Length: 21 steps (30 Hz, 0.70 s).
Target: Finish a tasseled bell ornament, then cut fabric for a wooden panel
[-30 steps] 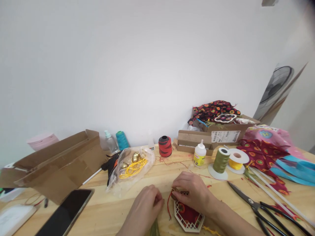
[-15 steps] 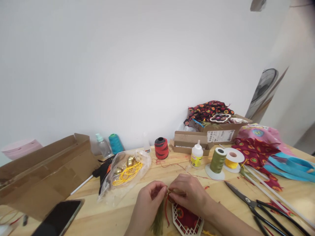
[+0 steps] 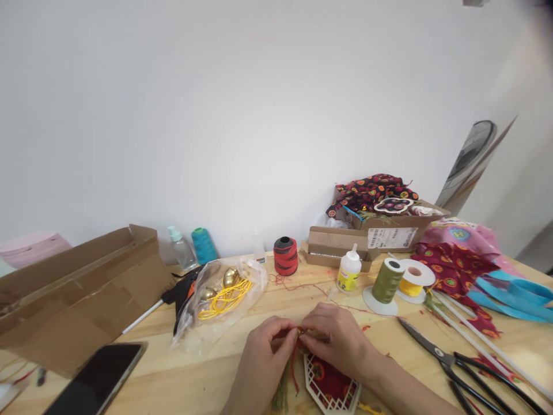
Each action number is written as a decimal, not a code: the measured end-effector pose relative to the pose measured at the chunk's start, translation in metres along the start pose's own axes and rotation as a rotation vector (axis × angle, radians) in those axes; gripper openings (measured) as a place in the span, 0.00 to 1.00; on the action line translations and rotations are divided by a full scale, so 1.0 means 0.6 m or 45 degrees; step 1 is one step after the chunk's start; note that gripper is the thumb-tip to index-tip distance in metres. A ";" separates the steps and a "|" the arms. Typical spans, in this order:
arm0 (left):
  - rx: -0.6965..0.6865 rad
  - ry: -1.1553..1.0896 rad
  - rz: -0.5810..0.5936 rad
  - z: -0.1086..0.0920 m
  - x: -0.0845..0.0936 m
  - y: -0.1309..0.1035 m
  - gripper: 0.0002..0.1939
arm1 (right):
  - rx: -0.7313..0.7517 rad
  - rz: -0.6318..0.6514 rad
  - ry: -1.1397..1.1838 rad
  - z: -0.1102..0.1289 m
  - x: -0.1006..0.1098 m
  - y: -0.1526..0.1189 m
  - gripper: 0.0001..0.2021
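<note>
And here a red cord is pinched between the thumb and forefinger of the left hand, and the same spot is met by the closed fingertips of the right hand. Something small and golden is glimpsed there, too covered to be named.

Everything turns on the lattice frame: it is laid flat on the desk, just below the right hand, on the wearer's side of the fingertips. Its long axis is angled from the pinch down and slightly rightward; the right hand is clearly the nearer, its upper end partly covered by those fingers. The cord's loose end is hung beside the frame's left edge.

The frame is edged with pale, thin, many-cornered openwork and backed with deep red patterned cloth. Under the left hand, a green tassel is seen in fine, straight strands; whether it is gripped cannot be told. Beyond the hands, a smooth white-and-yellow glue bottle is stood upright; to the right of the right hand, black-handled scissors are laid with the blades closed.
</note>
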<state>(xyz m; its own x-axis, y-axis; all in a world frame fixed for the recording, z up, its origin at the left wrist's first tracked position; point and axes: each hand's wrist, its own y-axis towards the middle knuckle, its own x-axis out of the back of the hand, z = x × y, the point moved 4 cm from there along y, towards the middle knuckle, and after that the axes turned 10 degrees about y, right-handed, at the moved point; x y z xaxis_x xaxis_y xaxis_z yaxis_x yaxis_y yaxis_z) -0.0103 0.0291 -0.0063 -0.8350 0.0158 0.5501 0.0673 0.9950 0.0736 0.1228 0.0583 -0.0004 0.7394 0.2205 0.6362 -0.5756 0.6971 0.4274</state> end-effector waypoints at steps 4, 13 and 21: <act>-0.037 0.058 0.011 -0.005 0.003 -0.001 0.10 | -0.017 0.000 -0.002 -0.001 0.000 0.000 0.09; -0.082 0.121 0.012 -0.009 0.004 -0.001 0.11 | -0.046 -0.018 -0.012 -0.005 0.000 0.001 0.09; -0.098 0.150 0.003 -0.015 0.005 -0.002 0.11 | -0.079 -0.038 -0.083 -0.007 0.001 0.000 0.07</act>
<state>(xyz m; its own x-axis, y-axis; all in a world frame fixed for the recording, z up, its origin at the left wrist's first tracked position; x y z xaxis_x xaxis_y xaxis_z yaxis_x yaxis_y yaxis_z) -0.0081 0.0273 0.0025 -0.7651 0.0020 0.6440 0.1148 0.9844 0.1332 0.1248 0.0613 -0.0025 0.7304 0.1558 0.6650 -0.5297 0.7439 0.4075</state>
